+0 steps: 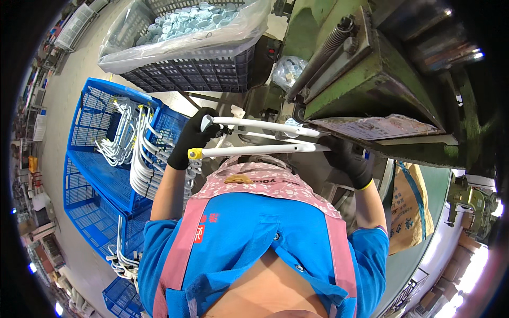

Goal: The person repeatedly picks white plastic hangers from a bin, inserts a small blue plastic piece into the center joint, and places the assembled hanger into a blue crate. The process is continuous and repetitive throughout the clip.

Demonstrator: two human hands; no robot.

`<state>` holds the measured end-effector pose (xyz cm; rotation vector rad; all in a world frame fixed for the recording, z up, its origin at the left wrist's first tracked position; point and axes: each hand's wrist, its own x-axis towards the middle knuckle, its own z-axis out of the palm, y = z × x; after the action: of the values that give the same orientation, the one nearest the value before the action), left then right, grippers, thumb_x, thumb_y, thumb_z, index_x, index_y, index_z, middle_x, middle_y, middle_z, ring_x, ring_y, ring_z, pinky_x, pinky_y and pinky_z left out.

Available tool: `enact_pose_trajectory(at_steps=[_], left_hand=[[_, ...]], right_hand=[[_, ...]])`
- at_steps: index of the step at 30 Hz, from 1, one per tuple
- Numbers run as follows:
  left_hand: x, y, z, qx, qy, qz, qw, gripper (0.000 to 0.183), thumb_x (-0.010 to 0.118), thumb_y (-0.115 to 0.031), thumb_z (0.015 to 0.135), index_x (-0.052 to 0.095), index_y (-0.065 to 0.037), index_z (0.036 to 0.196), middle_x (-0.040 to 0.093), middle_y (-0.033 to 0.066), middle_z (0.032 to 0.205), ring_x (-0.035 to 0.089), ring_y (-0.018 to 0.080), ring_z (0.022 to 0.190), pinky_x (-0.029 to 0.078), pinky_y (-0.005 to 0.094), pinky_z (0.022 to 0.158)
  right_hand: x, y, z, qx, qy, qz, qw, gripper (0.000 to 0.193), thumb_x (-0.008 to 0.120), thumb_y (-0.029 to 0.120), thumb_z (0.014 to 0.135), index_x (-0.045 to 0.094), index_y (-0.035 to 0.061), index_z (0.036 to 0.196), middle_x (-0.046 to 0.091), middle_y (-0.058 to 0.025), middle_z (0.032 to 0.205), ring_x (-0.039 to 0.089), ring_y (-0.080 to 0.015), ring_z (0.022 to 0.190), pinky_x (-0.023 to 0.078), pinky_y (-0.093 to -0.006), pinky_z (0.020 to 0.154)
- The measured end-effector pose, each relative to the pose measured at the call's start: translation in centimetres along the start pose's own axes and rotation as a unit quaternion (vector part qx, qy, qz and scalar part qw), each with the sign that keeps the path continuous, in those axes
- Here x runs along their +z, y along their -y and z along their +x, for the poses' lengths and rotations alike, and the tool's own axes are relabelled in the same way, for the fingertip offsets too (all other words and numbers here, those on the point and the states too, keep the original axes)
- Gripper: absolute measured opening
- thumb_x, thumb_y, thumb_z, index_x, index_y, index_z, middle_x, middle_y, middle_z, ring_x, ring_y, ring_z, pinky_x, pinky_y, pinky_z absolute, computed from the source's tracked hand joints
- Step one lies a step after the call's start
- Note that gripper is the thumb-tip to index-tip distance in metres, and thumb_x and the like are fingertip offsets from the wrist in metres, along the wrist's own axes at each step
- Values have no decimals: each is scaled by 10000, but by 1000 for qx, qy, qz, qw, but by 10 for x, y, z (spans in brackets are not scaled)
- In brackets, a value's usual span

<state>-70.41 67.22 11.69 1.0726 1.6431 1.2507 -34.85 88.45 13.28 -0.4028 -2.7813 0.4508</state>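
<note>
gripping white frame (pixel 254 150) — left fingers (pixel 204 134), right fingers (pixel 333 145) curled round | blue crate (pixel 94 124): tubes (pixel 139 172) | black crate (pixel 201 72): pale pieces (pixel 191 20)

You are standing in a factory workshop. A heavy green machine (pixel 371 87), its paint worn, looms in front of you with a thick coil spring (pixel 330 45) on its side. To your left, blue plastic crates (pixel 87 132) hold batches of matching white bent tubes (pixel 140 172), and a black crate (pixel 196 71) is heaped with small light-blue pieces (pixel 193 20). You wear a pink work apron (pixel 254 177) above a bare grey floor (pixel 58 114).
</note>
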Motion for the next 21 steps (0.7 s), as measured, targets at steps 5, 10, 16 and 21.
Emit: enact_pose_trajectory(at_steps=[5,10,16,21], left_hand=[[4,-5,2,75,-42,27,996,245,642,-23,829,530,-38,1046,617,45,860,598,113,723,479,239,657],[0,-6,0,36,-55,4,998,306,658,3,777,538,-34,1056,605,51,880,586,117,779,470,256,702],[3,-13,1,85,-52,19,995,246,632,-10,801,534,-28,1026,609,49,843,596,115,779,470,261,691],[2,-5,5,58,-39,-6,998,225,621,-34,814,531,-28,1020,609,53,824,594,114,762,468,263,680]], right_hand=[[13,-13,-4,-6,-28,-19,999,309,616,84,761,648,117,1066,624,-138,1014,595,-334,951,473,-410,847],[23,-13,-7,21,15,-20,999,315,632,101,771,641,101,1085,606,-149,1084,569,-345,1013,447,-413,890],[19,-13,-6,37,-9,8,999,314,637,121,769,646,98,1081,608,-164,1098,563,-355,1037,440,-416,899],[33,-18,-4,-4,-66,-38,997,311,596,86,753,643,131,1057,632,-104,1006,600,-313,962,481,-404,837]])
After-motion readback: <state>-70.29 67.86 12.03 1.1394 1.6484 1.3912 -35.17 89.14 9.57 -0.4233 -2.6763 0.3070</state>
